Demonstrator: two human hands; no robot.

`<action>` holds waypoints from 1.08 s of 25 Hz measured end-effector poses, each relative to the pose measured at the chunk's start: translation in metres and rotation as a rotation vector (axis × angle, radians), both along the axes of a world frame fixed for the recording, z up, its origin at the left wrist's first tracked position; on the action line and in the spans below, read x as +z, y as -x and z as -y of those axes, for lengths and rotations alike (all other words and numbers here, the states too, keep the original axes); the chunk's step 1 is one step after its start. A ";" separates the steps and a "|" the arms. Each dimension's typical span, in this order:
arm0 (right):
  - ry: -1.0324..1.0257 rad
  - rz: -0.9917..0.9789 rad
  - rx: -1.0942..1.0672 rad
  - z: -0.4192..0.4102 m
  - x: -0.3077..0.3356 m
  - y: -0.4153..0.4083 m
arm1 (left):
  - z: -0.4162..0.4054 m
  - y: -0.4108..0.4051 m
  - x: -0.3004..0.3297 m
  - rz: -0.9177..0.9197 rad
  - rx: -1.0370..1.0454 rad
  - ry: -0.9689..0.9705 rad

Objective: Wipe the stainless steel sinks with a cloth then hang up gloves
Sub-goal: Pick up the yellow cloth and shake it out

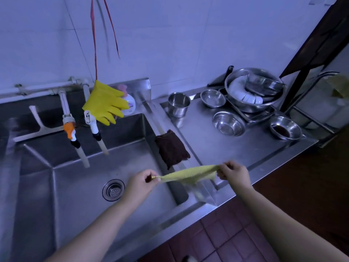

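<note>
A pale yellow cloth (188, 174) is stretched between my two hands above the right edge of the stainless steel sink (79, 178). My left hand (140, 183) pinches its left end over the basin. My right hand (234, 174) grips the other end over the counter rim. Yellow rubber gloves (105, 103) hang from a red string (94, 38) above the taps at the back of the sink.
A dark brown cloth (171, 148) lies folded on the sink's right rim. Two taps with hoses (71, 129) reach into the basin, near a soap bottle (129, 104). Steel bowls and a cup (178, 106) stand on the counter (217, 148) to the right. The drain (113, 190) sits mid-basin.
</note>
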State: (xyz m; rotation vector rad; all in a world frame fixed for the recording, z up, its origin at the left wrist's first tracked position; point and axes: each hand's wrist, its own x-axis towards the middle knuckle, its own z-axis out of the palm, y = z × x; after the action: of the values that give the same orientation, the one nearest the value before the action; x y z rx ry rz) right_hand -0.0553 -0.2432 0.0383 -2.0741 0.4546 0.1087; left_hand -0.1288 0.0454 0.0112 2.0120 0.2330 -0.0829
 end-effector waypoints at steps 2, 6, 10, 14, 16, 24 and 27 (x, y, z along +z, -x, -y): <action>0.008 -0.050 0.006 0.025 -0.016 0.001 | 0.035 0.012 -0.016 -0.079 -0.193 -0.137; 0.298 -0.181 0.168 0.065 -0.047 0.005 | 0.100 0.033 -0.049 -0.073 -0.571 -0.474; 0.235 -0.341 0.159 0.078 -0.061 0.003 | 0.134 0.029 -0.059 -0.043 -0.566 -0.702; -0.014 -0.342 0.061 0.072 -0.059 -0.001 | 0.160 0.024 -0.062 0.022 -0.630 -0.896; -0.036 -0.238 0.092 0.061 -0.050 0.001 | 0.161 0.027 -0.066 -0.029 -0.638 -0.890; 0.164 0.269 0.754 0.000 -0.054 0.060 | 0.093 0.078 -0.076 -0.164 0.101 -0.562; 0.303 0.482 0.959 -0.015 -0.070 0.077 | 0.087 0.090 -0.076 -0.151 0.200 -0.522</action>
State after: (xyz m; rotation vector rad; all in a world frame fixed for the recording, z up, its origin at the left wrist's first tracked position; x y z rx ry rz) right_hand -0.1325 -0.2278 -0.0314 -2.3441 -0.8815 0.0979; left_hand -0.2186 -0.0415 -0.0645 2.4889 0.6012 -0.0503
